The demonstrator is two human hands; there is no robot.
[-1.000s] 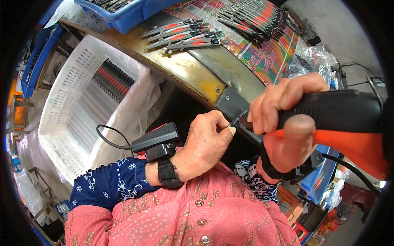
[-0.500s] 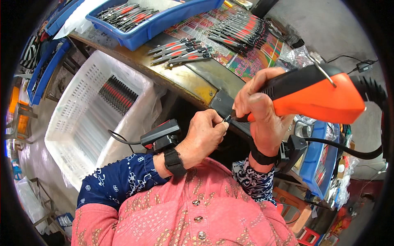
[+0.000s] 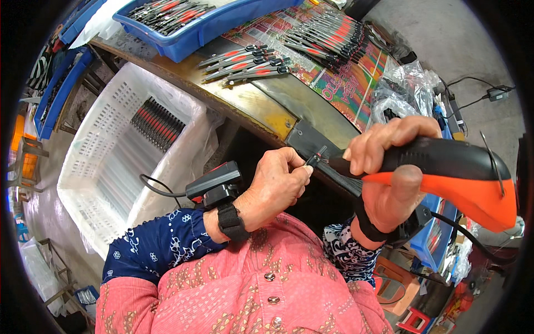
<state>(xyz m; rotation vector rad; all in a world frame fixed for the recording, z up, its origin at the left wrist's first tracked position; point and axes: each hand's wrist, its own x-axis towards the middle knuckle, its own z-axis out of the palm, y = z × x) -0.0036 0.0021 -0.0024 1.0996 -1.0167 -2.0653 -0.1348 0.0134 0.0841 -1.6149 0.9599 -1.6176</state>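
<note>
My left hand [image 3: 279,181] is closed, pinching a small dark part [image 3: 316,158] between thumb and fingertips at the table's near edge. What that part is I cannot make out. In my right hand [image 3: 396,203] is an orange and black electric screwdriver [image 3: 453,164], fingers over its top and thumb below. It lies nearly level, its nose toward the left fingers and a little apart from the dark part. A bent metal hanging loop [image 3: 492,167] sticks up from its rear. A dark metal block [image 3: 314,142] juts from the table edge beside the left fingertips.
Slim silver, black and orange tools [image 3: 245,64] lie on the table, with a larger row [image 3: 328,39] behind. More fill a blue tray [image 3: 183,47]. Left stands a white plastic basket [image 3: 83,183] holding a stack [image 3: 157,125]. Clear plastic bags [image 3: 403,92] lie right.
My right hand has drawn the screwdriver right and downward, away from the left fingertips, uncovering the dark part there. The left hand has stayed almost still.
</note>
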